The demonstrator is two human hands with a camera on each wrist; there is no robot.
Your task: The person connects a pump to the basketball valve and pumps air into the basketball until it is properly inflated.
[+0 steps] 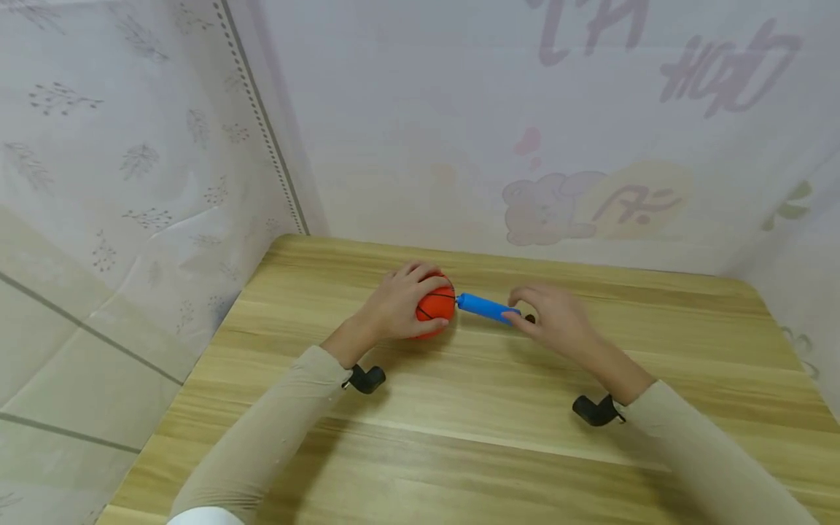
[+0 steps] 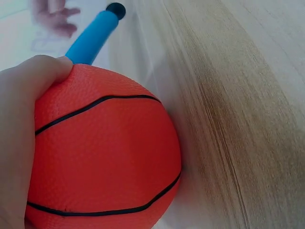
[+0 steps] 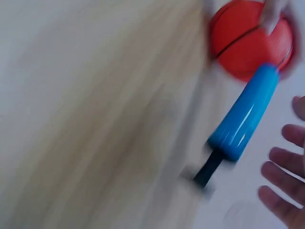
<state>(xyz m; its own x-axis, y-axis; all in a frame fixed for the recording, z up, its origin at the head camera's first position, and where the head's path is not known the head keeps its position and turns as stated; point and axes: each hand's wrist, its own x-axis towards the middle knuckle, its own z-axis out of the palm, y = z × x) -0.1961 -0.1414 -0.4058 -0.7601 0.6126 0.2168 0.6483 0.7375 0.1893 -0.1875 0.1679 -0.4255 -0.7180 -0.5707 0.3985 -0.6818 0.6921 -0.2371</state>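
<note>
A small red toy basketball (image 1: 436,309) with black seams rests on the wooden table. My left hand (image 1: 400,300) grips it, fingers over the far side and thumb on the near side. From the ball's right side sticks out a blue hand pump (image 1: 484,307), joined by a short thin tip. The black handle (image 3: 208,168) is partly drawn out at the pump's other end. Beside that end is my right hand (image 1: 558,318). Its fingers (image 3: 281,183) are spread and loosely bent, apart from the pump in the right wrist view, which is blurred.
The wood-grain table (image 1: 459,467) has rounded far corners. Printed pale cloth (image 1: 407,146) hangs behind it and at both sides. Below each wrist sits a black bent fitting, one at the left (image 1: 365,379) and one at the right (image 1: 596,410).
</note>
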